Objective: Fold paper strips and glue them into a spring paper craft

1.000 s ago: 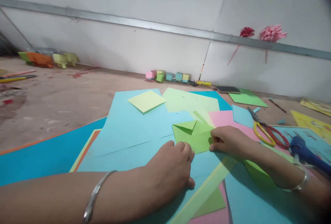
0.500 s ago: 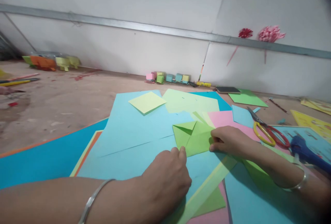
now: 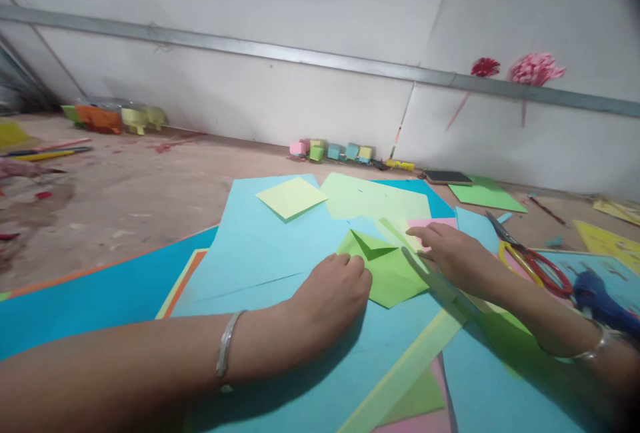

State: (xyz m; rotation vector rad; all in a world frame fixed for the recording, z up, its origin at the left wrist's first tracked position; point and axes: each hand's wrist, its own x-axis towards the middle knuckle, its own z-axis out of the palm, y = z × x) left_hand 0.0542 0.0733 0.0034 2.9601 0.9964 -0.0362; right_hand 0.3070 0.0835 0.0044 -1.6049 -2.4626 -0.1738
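A green folded paper [image 3: 397,280] lies on the large light blue sheet [image 3: 260,240], with a flap partly lifted at its top. At its left corner, my left hand [image 3: 333,293] has curled fingers gripping the paper; the fingertips are partly hidden. My right hand [image 3: 453,253] hovers just beyond the paper's right side, its fingers stretched out and apart from the paper. A pale yellow square of paper [image 3: 291,198] rests on the blue sheet behind my left hand. Under my right forearm runs a pale green strip [image 3: 400,373] of paper.
Scissors [image 3: 530,260] with red and yellow handles and a dark blue tool [image 3: 595,296] lie at the right. Small paper cubes [image 3: 334,150] line the wall's foot. A dark flat box [image 3: 447,178] stands at the back. Paper flowers [image 3: 536,70] hang on the wall rail.
The green paper has turned on the blue sheet. My right hand has let go of its right edge and moved up. My left hand has shifted to its left corner.
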